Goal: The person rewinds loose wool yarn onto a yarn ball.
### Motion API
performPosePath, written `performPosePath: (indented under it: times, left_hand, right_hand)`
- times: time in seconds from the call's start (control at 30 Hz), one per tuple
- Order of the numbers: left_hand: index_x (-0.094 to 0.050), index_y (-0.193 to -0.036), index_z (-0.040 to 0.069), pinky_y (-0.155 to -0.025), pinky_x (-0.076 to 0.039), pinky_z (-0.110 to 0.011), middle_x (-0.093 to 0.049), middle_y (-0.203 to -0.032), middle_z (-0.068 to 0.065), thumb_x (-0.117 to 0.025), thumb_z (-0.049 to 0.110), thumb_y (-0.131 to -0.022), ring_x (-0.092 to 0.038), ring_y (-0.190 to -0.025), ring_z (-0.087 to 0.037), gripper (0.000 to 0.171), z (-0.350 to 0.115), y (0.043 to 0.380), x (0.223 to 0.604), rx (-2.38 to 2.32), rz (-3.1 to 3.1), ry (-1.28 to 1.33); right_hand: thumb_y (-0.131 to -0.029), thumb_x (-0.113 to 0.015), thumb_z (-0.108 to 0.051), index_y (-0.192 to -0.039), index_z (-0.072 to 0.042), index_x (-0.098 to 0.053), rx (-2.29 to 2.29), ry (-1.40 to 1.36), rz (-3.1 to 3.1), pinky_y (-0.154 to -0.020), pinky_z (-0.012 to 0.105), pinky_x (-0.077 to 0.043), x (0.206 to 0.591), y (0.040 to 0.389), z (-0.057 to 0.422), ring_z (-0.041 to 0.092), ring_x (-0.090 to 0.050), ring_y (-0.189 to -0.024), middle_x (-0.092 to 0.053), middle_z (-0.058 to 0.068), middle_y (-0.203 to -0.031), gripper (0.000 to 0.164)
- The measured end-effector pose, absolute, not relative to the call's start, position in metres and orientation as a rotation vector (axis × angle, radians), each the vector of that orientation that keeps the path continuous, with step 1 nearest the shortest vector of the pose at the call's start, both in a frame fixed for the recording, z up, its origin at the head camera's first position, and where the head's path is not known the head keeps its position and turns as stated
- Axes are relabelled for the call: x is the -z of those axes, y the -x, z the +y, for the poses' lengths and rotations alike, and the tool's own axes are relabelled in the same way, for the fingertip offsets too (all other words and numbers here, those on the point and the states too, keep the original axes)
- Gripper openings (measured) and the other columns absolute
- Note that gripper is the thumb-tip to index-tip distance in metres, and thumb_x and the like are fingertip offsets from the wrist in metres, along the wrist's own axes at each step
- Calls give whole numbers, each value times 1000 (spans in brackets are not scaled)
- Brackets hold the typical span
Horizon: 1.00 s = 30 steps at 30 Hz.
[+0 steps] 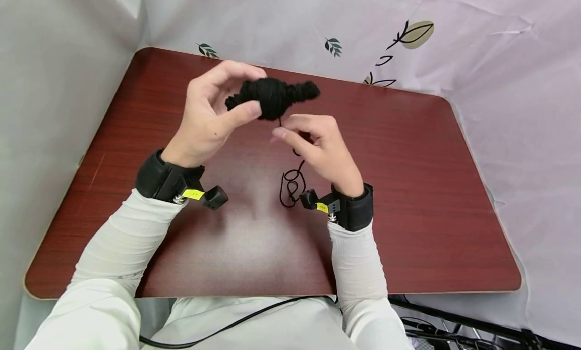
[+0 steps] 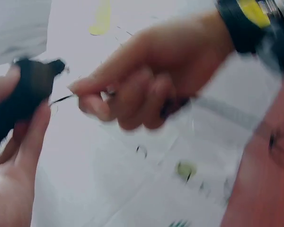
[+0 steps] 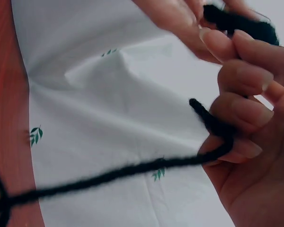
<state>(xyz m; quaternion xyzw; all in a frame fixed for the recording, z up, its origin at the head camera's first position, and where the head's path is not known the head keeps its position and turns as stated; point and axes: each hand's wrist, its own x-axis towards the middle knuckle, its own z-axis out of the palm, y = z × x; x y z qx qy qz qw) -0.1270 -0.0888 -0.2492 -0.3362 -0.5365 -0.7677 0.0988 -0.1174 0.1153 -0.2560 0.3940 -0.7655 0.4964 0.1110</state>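
My left hand [image 1: 206, 115] grips a bundle of black yarn [image 1: 272, 95] above the far half of the table, thumb in front and fingers behind. The bundle is wound thick in the middle, and a narrow end sticks out to the right. Just below it on the right, my right hand [image 1: 320, 143] pinches the yarn strand [image 3: 118, 175] between thumb and forefinger. A short taut piece runs from the pinch to the bundle in the left wrist view. The other fingers of that hand curl over more of the strand, which trails down to loose loops [image 1: 292, 186] on the table.
The reddish-brown wooden table [image 1: 408, 188] spreads under both hands. White curtains [image 1: 281, 17] with leaf prints stand behind it and at the sides. Each wrist wears a black strap with a small camera [image 1: 215, 197]. A black cable [image 1: 236, 322] crosses the lap at the near edge.
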Motion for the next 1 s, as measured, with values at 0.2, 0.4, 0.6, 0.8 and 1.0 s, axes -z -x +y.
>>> performPosePath:
  times: [0.2, 0.4, 0.6, 0.8, 1.0]
  left_hand:
    - [-63, -107, -6, -70, -47, -18, -62, -105, -9, -74, -3, -80, -60, -90, -12, 29, -90, 130, 247, 1677, -1960, 839]
    - [-66, -105, 6, -65, -50, -18, -63, -103, 1, -77, 6, -81, -61, -87, -7, 27, -99, 136, 252, 1583, -2241, 1213]
    - [-65, -106, 4, -80, -54, -31, -64, -106, -8, -72, -7, -80, -61, -95, -24, 29, -99, 137, 255, 1975, -2070, 1586]
    - [-65, -104, -4, -82, -52, -30, -65, -107, -12, -74, -6, -78, -60, -96, -27, 28, -92, 131, 253, 2205, -1735, 1231]
    - [-64, -105, -5, -77, -53, -22, -62, -105, -9, -72, -9, -78, -62, -92, -20, 29, -90, 127, 245, 2009, -1749, 910]
  right_hand:
    - [-90, -66, -4, -79, -5, -71, -1441, -1207, -2268, -50, 23, -30, 248, 110, 114, 6, -36, -53, -57, -3, -65, 12]
    - [-85, -71, 1, -75, -1, -71, -1492, -1051, -2164, -51, 22, -26, 241, 107, 129, 7, -34, -55, -53, -1, -63, 10]
    - [-84, -69, 6, -77, 2, -71, -1541, -1068, -2114, -51, 23, -28, 244, 111, 133, 8, -36, -56, -53, 2, -63, 8]
    - [-89, -61, 6, -82, 0, -71, -1487, -1082, -2210, -52, 24, -31, 255, 118, 122, 7, -39, -56, -58, 1, -67, 13]
    - [-92, -63, -6, -81, -8, -72, -1443, -1206, -2310, -50, 23, -31, 254, 114, 113, 7, -37, -52, -58, -4, -66, 14]
